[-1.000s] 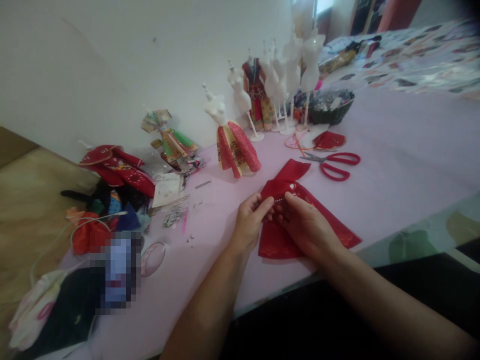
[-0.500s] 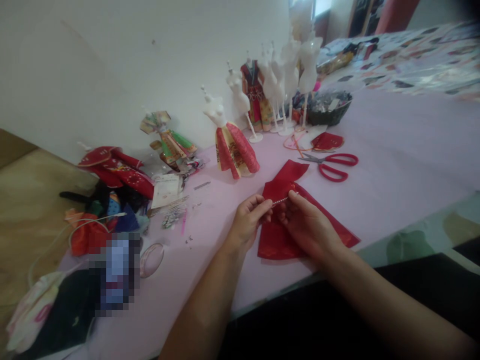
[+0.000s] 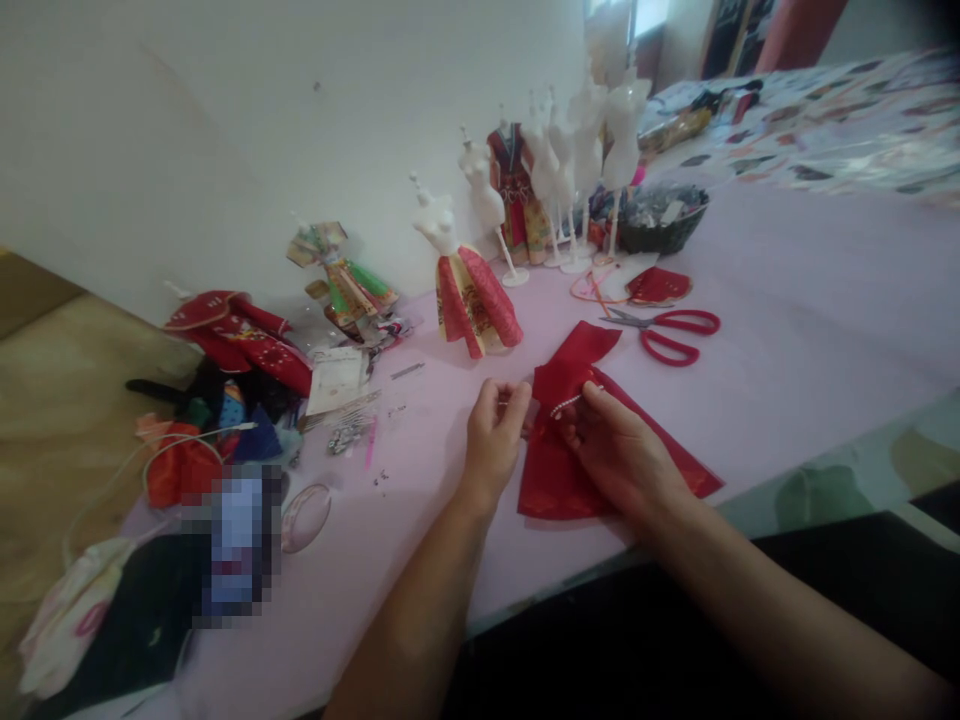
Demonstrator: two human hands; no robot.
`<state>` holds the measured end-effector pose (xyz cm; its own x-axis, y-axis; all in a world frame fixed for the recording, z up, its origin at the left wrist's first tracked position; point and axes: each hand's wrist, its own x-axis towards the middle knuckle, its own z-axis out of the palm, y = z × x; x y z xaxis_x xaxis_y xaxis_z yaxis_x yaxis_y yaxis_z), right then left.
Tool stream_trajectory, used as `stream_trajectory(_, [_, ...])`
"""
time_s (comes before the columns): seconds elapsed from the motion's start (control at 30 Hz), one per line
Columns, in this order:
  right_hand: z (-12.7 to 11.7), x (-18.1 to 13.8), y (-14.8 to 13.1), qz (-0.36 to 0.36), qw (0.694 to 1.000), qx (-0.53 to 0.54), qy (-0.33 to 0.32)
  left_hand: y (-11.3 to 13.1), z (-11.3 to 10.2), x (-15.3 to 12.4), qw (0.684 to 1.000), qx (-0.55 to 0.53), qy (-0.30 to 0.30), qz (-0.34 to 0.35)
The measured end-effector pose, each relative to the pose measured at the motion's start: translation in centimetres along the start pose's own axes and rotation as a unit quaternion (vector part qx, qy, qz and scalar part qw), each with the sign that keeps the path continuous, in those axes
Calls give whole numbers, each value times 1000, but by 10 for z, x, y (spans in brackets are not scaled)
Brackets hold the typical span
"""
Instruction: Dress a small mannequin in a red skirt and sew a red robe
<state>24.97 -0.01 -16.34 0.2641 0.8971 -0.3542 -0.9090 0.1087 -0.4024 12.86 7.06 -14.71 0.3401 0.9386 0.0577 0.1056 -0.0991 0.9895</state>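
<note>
Red cloth doll dress (image 3: 559,470) | my right hand (image 3: 622,460) pinches a bead string (image 3: 568,403) on it | my left hand (image 3: 495,440) curls just beside | red scissors (image 3: 660,335) near

Red cloth (image 3: 555,480) thin, faintly glossy (sheer-looking); scissors (image 3: 664,335): metal blades, red plastic handles.
</note>
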Motion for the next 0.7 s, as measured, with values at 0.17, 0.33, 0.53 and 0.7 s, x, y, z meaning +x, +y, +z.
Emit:
stream_trajectory(0.17, [3, -3, 5, -29, 999, -31, -24, 6, 5, -11, 962, 188, 7, 199])
stream_trajectory(0.33, [2, -6, 10, -57, 992, -95, -58, 0, 8, -13, 878, 360, -13, 317])
stream_trajectory(0.53, [1, -7, 13, -64, 988, -120, -74, -4, 5, -12, 849, 406, 3, 338])
stream_trajectory(0.7, [0, -6, 9, -47, 992, -100, -64, -3, 2, -9, 871, 380, 28, 311])
